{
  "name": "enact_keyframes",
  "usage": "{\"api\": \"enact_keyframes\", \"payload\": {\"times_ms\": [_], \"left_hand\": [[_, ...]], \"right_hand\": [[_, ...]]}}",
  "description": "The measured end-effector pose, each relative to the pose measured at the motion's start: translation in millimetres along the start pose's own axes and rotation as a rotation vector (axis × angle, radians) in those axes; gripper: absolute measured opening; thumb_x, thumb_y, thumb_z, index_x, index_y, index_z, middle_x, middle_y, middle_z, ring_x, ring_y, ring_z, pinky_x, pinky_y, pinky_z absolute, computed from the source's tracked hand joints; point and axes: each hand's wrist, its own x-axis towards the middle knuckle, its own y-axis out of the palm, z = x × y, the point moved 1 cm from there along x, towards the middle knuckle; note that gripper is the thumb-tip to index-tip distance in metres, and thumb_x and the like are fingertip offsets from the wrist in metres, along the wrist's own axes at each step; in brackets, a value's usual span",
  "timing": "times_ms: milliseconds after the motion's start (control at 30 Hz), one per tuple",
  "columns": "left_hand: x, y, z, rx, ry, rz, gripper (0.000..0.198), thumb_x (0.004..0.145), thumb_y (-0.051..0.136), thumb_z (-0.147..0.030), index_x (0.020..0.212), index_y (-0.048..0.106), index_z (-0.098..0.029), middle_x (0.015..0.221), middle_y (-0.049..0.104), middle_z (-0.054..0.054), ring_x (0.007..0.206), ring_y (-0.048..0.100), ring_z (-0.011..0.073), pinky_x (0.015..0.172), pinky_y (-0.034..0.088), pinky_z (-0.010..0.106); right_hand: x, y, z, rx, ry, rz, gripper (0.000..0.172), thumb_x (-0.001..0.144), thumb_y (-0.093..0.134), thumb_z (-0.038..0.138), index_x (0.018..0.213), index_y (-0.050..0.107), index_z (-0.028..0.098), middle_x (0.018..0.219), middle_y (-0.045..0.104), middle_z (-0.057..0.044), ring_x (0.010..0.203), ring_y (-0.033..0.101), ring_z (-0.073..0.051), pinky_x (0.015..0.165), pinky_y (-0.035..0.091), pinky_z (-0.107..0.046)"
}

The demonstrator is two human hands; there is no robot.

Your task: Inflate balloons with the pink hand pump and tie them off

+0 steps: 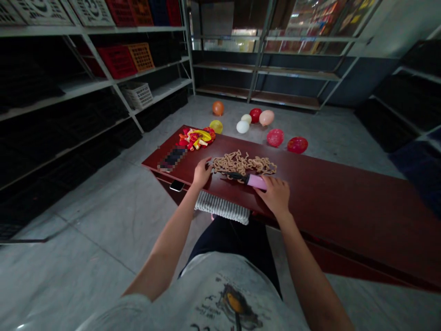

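My right hand [278, 195] is closed round a lilac cylinder with a black tapering end [257, 181], lying low over the table; its exact kind is unclear. The black end points left toward my left hand [201, 174]. That hand is at the table's front edge, its fingers curled beside a small pale greyish bit that I cannot make out. Just beyond both hands lies a heap of tan, chain-like links [237, 162], partly behind the black end. The dark red table [330, 197] carries all of this.
Deflated balloons [196, 138] are piled at the table's far left corner, with a blurred dark item [172, 158] nearer. A phone [177, 185] sits below the edge, near a grey ribbed cloth [222, 208]. Inflated balloons [243, 126] lie on the floor before shelving [225, 68].
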Motion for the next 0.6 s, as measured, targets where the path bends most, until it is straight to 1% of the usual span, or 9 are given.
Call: {"api": "enact_keyframes", "payload": {"times_ms": [100,167,233,300,367,433,467,533,600], "left_hand": [[6,1.2,5,0.037,0.007,0.046,0.037,0.084,0.067,-0.012,0.121,0.067,-0.015,0.124,0.069,0.012,0.117,0.063,0.0240,0.106,0.047,0.037],[14,-1.7,9,0.052,-0.020,0.012,0.036,0.087,0.063,-0.011,0.122,0.066,-0.014,0.124,0.068,0.013,0.115,0.064,0.0240,0.104,0.048,0.037],[24,-7.6,16,0.083,-0.045,-0.052,0.037,0.088,0.058,-0.008,0.124,0.064,-0.012,0.126,0.067,0.016,0.117,0.063,0.0252,0.105,0.047,0.040],[38,-14.3,25,0.124,-0.060,-0.107,0.041,0.086,0.057,-0.004,0.126,0.062,-0.011,0.128,0.064,0.018,0.122,0.059,0.0271,0.109,0.043,0.042],[53,-19.2,33,0.165,-0.070,-0.144,0.044,0.084,0.056,-0.001,0.127,0.060,-0.009,0.129,0.062,0.020,0.125,0.057,0.0287,0.111,0.041,0.044],[68,-20.7,40,0.202,-0.072,-0.166,0.047,0.082,0.056,0.001,0.128,0.059,-0.009,0.128,0.062,0.021,0.125,0.056,0.0297,0.110,0.042,0.045],[76,-20.3,42,0.219,-0.069,-0.171,0.048,0.082,0.055,0.001,0.129,0.058,-0.009,0.127,0.061,0.021,0.125,0.055,0.0301,0.110,0.041,0.045],[90,-17.7,44,0.249,-0.053,-0.175,0.047,0.082,0.055,0.001,0.129,0.058,-0.010,0.127,0.061,0.020,0.126,0.054,0.0302,0.111,0.040,0.045],[102,-14.2,44,0.287,-0.015,-0.172,0.047,0.083,0.055,0.000,0.129,0.058,-0.011,0.130,0.059,0.020,0.128,0.051,0.0302,0.113,0.037,0.045]], "right_hand": [[-2,3,2,0.026,0.031,-0.076,0.045,0.090,0.060,0.047,0.124,0.063,0.017,0.116,0.070,-0.015,0.104,0.057,-0.030,0.089,0.032,-0.039],[0,3,4,0.045,0.079,-0.106,0.046,0.091,0.057,0.049,0.124,0.064,0.017,0.114,0.071,-0.015,0.103,0.058,-0.030,0.088,0.034,-0.039],[5,-1,8,0.075,0.139,-0.100,0.051,0.090,0.056,0.053,0.124,0.064,0.016,0.113,0.071,-0.015,0.101,0.060,-0.030,0.087,0.037,-0.039],[14,-6,14,0.131,0.209,-0.040,0.055,0.088,0.057,0.058,0.125,0.065,0.017,0.111,0.072,-0.015,0.096,0.063,-0.030,0.081,0.041,-0.037],[25,-11,21,0.212,0.302,0.061,0.060,0.085,0.057,0.066,0.124,0.066,0.022,0.108,0.073,-0.013,0.089,0.066,-0.029,0.074,0.043,-0.036],[38,-14,26,0.315,0.391,0.160,0.063,0.081,0.056,0.072,0.121,0.069,0.024,0.100,0.074,-0.012,0.083,0.067,-0.028,0.068,0.044,-0.034],[44,-14,28,0.386,0.425,0.199,0.063,0.080,0.056,0.073,0.116,0.071,0.023,0.094,0.075,-0.012,0.079,0.068,-0.028,0.066,0.045,-0.034],[54,-9,30,0.605,0.490,0.259,0.060,0.079,0.058,0.072,0.102,0.073,0.020,0.081,0.073,-0.010,0.072,0.068,-0.026,0.062,0.047,-0.033],[60,0,31,0.929,0.563,0.325,0.054,0.076,0.062,0.070,0.088,0.072,0.019,0.072,0.072,-0.009,0.064,0.067,-0.024,0.057,0.050,-0.033]]}}
